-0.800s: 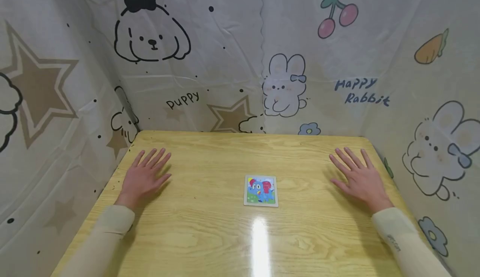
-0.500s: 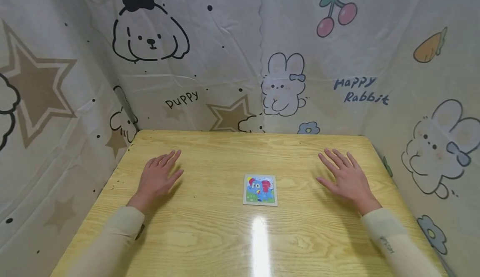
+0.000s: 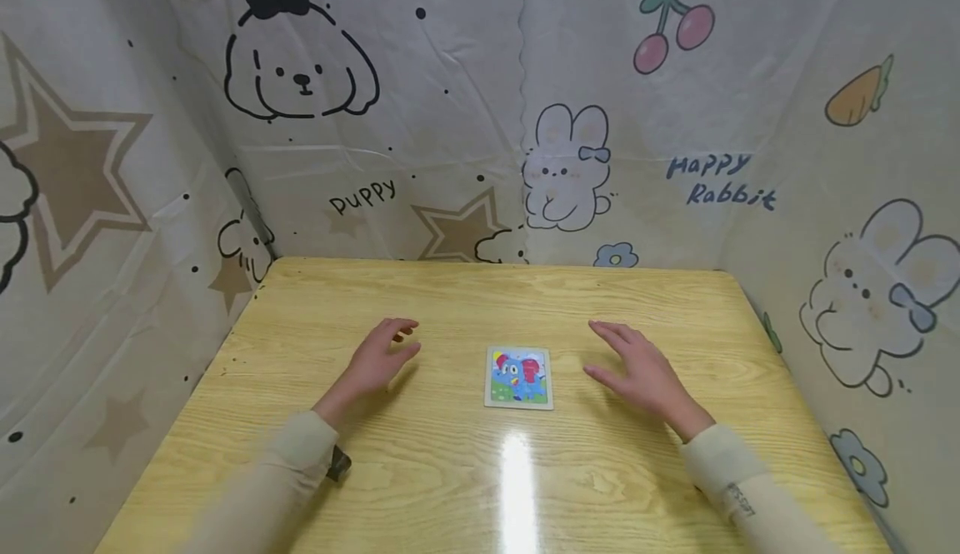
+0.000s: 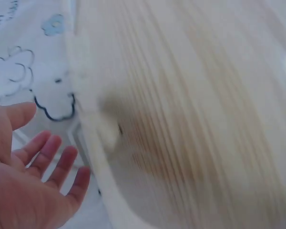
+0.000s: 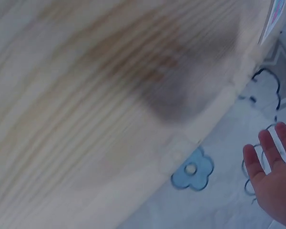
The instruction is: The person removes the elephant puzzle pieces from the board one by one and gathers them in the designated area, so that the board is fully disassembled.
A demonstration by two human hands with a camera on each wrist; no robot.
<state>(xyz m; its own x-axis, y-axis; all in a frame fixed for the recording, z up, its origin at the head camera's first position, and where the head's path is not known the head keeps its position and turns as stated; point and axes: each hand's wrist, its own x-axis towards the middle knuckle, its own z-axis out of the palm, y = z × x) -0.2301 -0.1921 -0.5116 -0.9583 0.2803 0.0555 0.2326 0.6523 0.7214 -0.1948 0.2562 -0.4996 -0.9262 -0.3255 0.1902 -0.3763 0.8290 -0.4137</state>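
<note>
A small square elephant jigsaw puzzle with a pale frame lies flat on the wooden table. To its left hovers my left hand, fingers loosely bent and holding nothing. My right hand is on the other side of the puzzle, fingers extended toward it, also holding nothing. Both hands are apart from the puzzle. In the left wrist view my left hand shows its palm and spread fingers. Only a sliver of the puzzle appears at the top corner of the right wrist view, above my right hand.
A patterned curtain with puppy, rabbit and star drawings hangs behind the table and along both sides. A bright light reflection falls on the tabletop in front of the puzzle. A dark object sits at my left wrist.
Both hands have moved inward from the table's sides toward the puzzle. The left hand's fingers have gone from spread to more bent. The puzzle stays in place on the table.
</note>
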